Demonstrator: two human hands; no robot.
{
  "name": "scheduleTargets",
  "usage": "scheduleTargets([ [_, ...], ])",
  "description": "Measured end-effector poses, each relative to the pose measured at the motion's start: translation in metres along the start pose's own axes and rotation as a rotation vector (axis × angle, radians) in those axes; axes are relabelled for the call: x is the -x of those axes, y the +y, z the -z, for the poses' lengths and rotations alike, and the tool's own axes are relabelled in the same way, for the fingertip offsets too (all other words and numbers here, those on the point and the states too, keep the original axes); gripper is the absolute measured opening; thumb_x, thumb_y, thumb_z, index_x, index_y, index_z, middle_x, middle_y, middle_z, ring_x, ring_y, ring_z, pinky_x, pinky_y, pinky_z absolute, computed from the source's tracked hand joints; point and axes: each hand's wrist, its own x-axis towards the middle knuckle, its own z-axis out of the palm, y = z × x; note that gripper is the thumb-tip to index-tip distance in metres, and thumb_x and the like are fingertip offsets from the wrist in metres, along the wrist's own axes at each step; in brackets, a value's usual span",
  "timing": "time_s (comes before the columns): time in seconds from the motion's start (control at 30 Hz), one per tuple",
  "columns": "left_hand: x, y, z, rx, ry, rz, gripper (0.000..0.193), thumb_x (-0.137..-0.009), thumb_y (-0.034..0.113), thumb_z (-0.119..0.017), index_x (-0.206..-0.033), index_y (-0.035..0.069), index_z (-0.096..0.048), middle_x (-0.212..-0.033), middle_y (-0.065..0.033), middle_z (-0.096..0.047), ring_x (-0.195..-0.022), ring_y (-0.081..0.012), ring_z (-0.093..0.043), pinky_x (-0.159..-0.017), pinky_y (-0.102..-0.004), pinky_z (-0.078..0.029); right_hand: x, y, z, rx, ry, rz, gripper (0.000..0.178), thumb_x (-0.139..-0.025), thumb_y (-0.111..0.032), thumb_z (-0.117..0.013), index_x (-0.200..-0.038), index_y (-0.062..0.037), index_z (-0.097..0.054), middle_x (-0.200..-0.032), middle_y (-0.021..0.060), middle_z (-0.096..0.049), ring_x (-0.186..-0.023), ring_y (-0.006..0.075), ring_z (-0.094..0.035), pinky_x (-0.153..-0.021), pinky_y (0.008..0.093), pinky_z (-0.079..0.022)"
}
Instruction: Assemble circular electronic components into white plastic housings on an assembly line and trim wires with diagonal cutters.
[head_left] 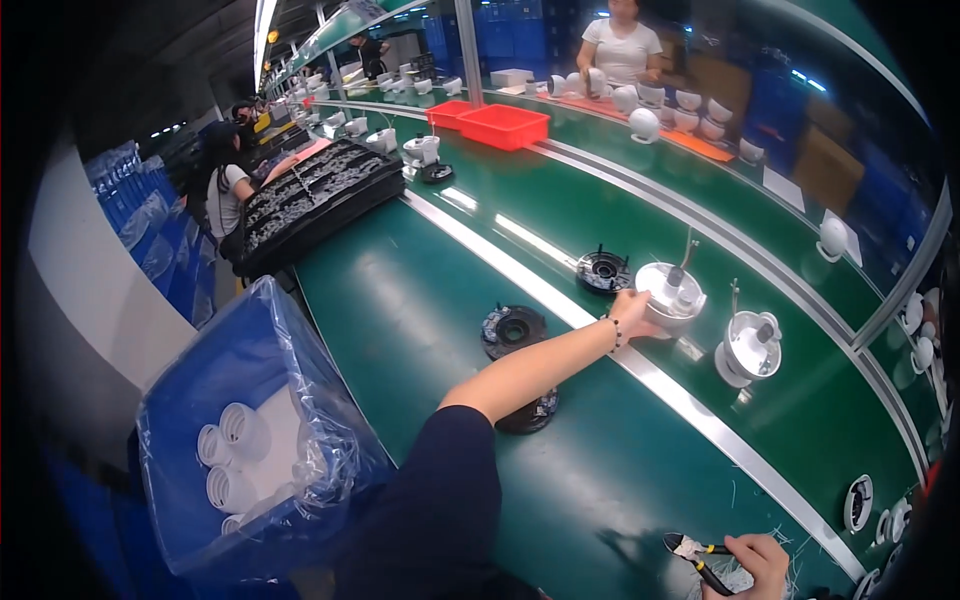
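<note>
My left hand [632,316] reaches across the green table and closes round the near left side of a white dome-shaped housing [672,312], its thumb at the rim. The housing stands open side up, with a grey post and a wire inside. Beside it to the left lies a black ring-shaped part [603,272]. Under my left forearm sit more black round parts, one ring [514,326] and one partly covered piece [532,412]. At the lower right my right hand [762,566] grips diagonal cutters [688,546] with black and yellow handles, jaws apart, above white clippings.
Another white housing [752,350] stands to the right. A metal strip [690,405] divides the table. Left of it are a plastic-lined blue bin [215,375] with white cups and a black tray [320,200] of small parts. Red bins [505,127] and co-workers are farther off.
</note>
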Motion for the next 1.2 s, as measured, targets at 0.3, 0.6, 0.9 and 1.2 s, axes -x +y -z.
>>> scheduleTargets([
  [0.3, 0.079, 0.013, -0.040, -0.318, -0.208, -0.008, 0.069, -0.071, -0.013, -0.053, -0.126, 0.000, -0.014, -0.114, -0.0217, -0.042, -0.083, -0.0300, -0.060, -0.073, -0.0354, -0.054, -0.003, 0.020, -0.004, -0.026, 0.094, 0.075, 0.052, -0.045, -0.018, -0.071, -0.094, -0.0047, -0.062, -0.082, 0.0119, -0.058, -0.069, 0.0265, -0.056, -0.060, 0.0328, -0.045],
  [0.6, 0.042, -0.005, -0.062, -1.269, -0.531, -0.241, 0.061, -0.068, 0.011, -0.057, -0.125, 0.005, -0.039, -0.108, -0.0129, -0.055, -0.075, -0.0210, -0.062, -0.071, -0.0319, -0.051, -0.003, 0.029, 0.003, 0.013, 0.107, 0.000, 0.048, -0.049, -0.014, -0.071, -0.094, -0.0064, -0.061, -0.081, 0.0069, -0.057, -0.067, 0.0233, -0.054, -0.058, 0.0305, -0.045],
  [0.9, 0.057, -0.008, -0.187, -1.121, -1.527, -0.481, 0.059, -0.060, 0.011, -0.055, -0.118, 0.002, -0.048, -0.119, -0.0162, -0.050, -0.111, -0.0255, -0.047, -0.095, -0.0314, -0.036, 0.006, 0.049, -0.017, -0.331, 0.134, -0.246, 0.048, -0.052, -0.015, -0.071, -0.099, -0.0091, -0.062, -0.134, 0.0179, -0.032, -0.080, 0.0197, -0.056, -0.063, 0.0265, -0.046],
  [1.2, 0.123, -0.005, -0.132, -1.188, -1.302, -1.210, 0.043, -0.062, 0.014, -0.070, -0.100, 0.002, -0.052, -0.104, -0.0139, -0.055, -0.096, -0.0314, -0.053, -0.084, -0.0431, -0.041, 0.031, 0.052, -0.016, -0.353, 0.195, -0.215, 0.047, -0.053, -0.009, -0.070, -0.100, -0.0057, -0.061, -0.127, 0.0139, -0.040, -0.086, 0.0216, -0.057, -0.067, 0.0282, -0.048],
])
